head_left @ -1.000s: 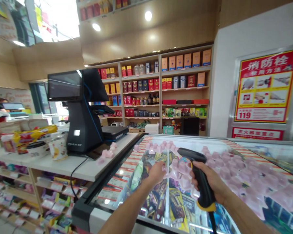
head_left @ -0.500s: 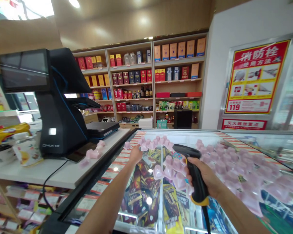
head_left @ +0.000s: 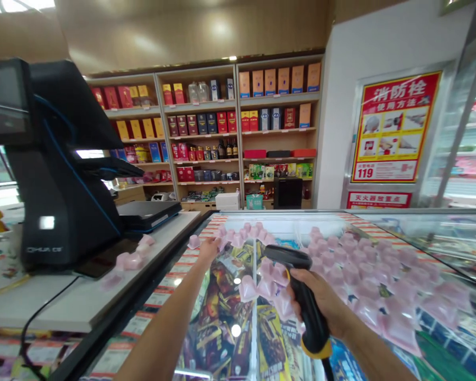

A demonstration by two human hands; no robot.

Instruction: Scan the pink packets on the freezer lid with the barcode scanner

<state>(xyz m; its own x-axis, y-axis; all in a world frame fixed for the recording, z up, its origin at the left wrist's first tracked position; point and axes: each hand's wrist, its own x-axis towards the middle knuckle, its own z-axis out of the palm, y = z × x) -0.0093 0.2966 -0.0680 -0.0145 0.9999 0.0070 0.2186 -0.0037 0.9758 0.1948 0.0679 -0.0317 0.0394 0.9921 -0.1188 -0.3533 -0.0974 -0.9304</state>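
Note:
My right hand [head_left: 326,301] grips a black barcode scanner [head_left: 307,307] with yellow trim, its head tilted to the left above the glass freezer lid. Far out over the left part of the lid, my left hand [head_left: 211,248] has its fingers curled in beside a cluster of small translucent pink plastic packs [head_left: 238,238]. Its fingertips are mostly hidden, and what they hold cannot be made out. More pink packs [head_left: 248,289] lie near the scanner, and many others [head_left: 365,272] cover the lid's right side. Colourful wrapped goods [head_left: 222,317] show through the glass.
A black point-of-sale machine [head_left: 69,196] stands on the white counter [head_left: 71,301] at left, with several pink packs [head_left: 133,259] beside it. The freezer's dark edge [head_left: 115,312] runs along the counter. Shelves of boxed goods [head_left: 202,124] line the back wall.
The view has turned slightly to the right, so most things sit further left. My left hand stays by the pink cluster; my right hand still grips the scanner, slightly lower.

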